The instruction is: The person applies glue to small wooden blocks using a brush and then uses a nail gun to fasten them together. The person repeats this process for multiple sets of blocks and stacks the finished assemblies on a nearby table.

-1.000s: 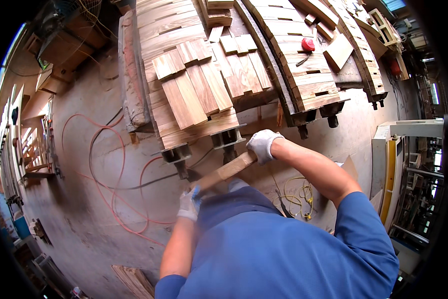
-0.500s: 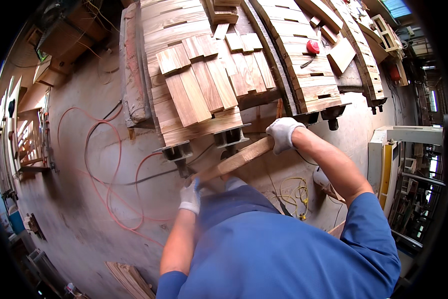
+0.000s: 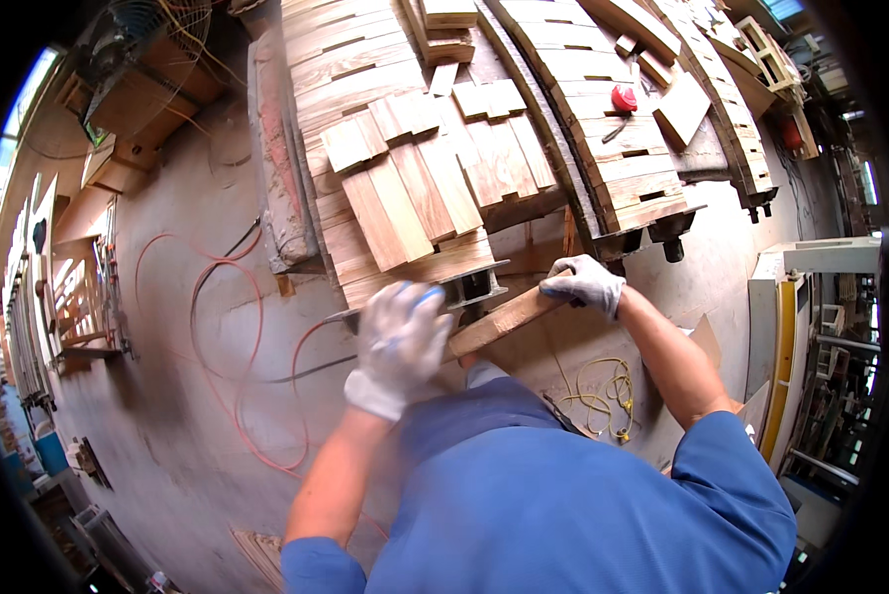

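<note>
My gloved right hand (image 3: pixel 585 283) is closed on the far right end of a rough-sided wooden board (image 3: pixel 509 325). The board slants down to the left in front of my body. My gloved left hand (image 3: pixel 402 342) is raised beside the board's left end, a little blurred, with its fingers stretched and nothing seen in them. It hides part of the steel beam end behind it. Just beyond lies a row of pale wooden boards (image 3: pixel 360 287) laid side by side on the beams, with shorter wood blocks (image 3: pixel 390 213) stacked on top.
A second board row (image 3: pixel 642 183) carries a red tape measure (image 3: pixel 624 97). Steel beam ends (image 3: pixel 476 285) jut toward me. A red hose (image 3: pixel 256 342) and a yellow cord (image 3: pixel 613 396) lie on the floor. At right stands a pale machine frame (image 3: pixel 769 297).
My left hand has let go of the board's left end and come up over it. My right hand still holds the other end, a little farther right and lower in view.
</note>
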Action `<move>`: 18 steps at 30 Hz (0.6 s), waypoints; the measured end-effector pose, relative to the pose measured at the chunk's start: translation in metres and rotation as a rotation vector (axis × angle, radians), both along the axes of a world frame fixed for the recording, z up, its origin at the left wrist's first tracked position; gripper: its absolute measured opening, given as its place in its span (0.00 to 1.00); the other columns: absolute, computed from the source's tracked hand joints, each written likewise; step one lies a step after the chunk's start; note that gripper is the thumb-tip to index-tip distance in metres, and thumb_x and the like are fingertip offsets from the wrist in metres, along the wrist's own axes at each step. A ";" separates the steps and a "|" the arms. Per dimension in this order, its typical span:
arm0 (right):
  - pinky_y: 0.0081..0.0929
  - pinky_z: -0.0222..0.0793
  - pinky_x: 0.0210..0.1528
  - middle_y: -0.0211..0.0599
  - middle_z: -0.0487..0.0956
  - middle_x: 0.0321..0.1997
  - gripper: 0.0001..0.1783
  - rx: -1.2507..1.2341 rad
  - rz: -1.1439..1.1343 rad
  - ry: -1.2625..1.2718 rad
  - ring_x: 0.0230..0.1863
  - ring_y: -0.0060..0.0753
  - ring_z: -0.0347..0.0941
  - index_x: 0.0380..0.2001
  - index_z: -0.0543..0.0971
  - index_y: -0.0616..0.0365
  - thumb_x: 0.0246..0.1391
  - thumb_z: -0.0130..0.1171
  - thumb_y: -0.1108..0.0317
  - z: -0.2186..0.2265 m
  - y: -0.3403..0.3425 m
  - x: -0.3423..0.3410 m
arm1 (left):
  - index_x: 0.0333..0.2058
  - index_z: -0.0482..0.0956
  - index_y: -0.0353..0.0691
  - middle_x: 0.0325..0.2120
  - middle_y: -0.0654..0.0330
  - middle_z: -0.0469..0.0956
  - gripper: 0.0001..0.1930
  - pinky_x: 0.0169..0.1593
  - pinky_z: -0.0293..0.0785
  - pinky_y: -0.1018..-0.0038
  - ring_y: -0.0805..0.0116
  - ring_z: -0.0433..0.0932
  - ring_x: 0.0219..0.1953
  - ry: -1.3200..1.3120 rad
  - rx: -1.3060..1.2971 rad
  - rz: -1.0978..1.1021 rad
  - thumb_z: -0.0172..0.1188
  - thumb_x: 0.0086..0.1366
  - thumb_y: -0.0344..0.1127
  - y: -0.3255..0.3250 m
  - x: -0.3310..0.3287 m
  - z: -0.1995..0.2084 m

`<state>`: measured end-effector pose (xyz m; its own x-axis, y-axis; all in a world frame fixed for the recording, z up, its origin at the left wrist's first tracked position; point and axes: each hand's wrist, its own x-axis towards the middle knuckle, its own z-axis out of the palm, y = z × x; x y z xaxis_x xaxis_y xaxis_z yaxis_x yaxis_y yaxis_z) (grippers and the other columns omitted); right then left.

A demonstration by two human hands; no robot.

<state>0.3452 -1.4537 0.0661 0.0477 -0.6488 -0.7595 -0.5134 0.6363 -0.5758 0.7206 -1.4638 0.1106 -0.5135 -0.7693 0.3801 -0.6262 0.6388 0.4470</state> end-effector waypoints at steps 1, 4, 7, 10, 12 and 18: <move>0.25 0.76 0.28 0.30 0.80 0.31 0.24 0.014 -0.076 -0.043 0.30 0.23 0.76 0.37 0.87 0.58 0.59 0.72 0.45 -0.005 0.005 0.001 | 0.55 0.80 0.39 0.48 0.52 0.81 0.22 0.59 0.75 0.54 0.51 0.79 0.54 -0.030 -0.003 -0.058 0.72 0.64 0.38 -0.012 -0.020 0.001; 0.37 0.80 0.52 0.37 0.82 0.33 0.19 -0.255 -0.283 -0.209 0.41 0.30 0.80 0.37 0.85 0.60 0.65 0.67 0.52 -0.043 0.023 0.000 | 0.55 0.81 0.40 0.46 0.52 0.83 0.21 0.56 0.78 0.58 0.53 0.81 0.51 -0.200 0.112 -0.174 0.67 0.69 0.44 -0.043 -0.073 -0.021; 0.47 0.76 0.62 0.44 0.84 0.34 0.17 -0.111 -0.856 -0.887 0.45 0.42 0.83 0.34 0.83 0.61 0.69 0.60 0.57 -0.038 0.023 0.019 | 0.44 0.84 0.40 0.37 0.49 0.85 0.17 0.47 0.83 0.56 0.49 0.86 0.43 -0.484 0.299 -0.317 0.59 0.75 0.50 -0.073 -0.104 -0.030; 0.53 0.77 0.62 0.50 0.84 0.33 0.19 -0.075 -0.999 -1.202 0.45 0.53 0.83 0.30 0.80 0.61 0.71 0.56 0.58 -0.063 0.029 0.013 | 0.40 0.83 0.41 0.36 0.48 0.85 0.18 0.41 0.84 0.53 0.47 0.87 0.39 -0.524 0.278 -0.392 0.58 0.76 0.51 -0.082 -0.113 -0.042; 0.54 0.77 0.60 0.49 0.82 0.29 0.22 -0.108 -1.042 -1.215 0.41 0.54 0.83 0.27 0.79 0.60 0.72 0.56 0.56 -0.064 0.027 0.017 | 0.39 0.82 0.41 0.35 0.48 0.85 0.18 0.40 0.84 0.53 0.47 0.87 0.39 -0.466 0.241 -0.405 0.57 0.76 0.51 -0.082 -0.111 -0.048; 0.43 0.81 0.51 0.44 0.82 0.27 0.22 -0.172 -1.140 -1.041 0.34 0.45 0.82 0.26 0.79 0.60 0.72 0.57 0.55 -0.047 0.027 0.036 | 0.36 0.81 0.41 0.33 0.48 0.84 0.16 0.37 0.84 0.54 0.49 0.88 0.37 -0.478 0.233 -0.479 0.60 0.74 0.49 -0.085 -0.112 -0.059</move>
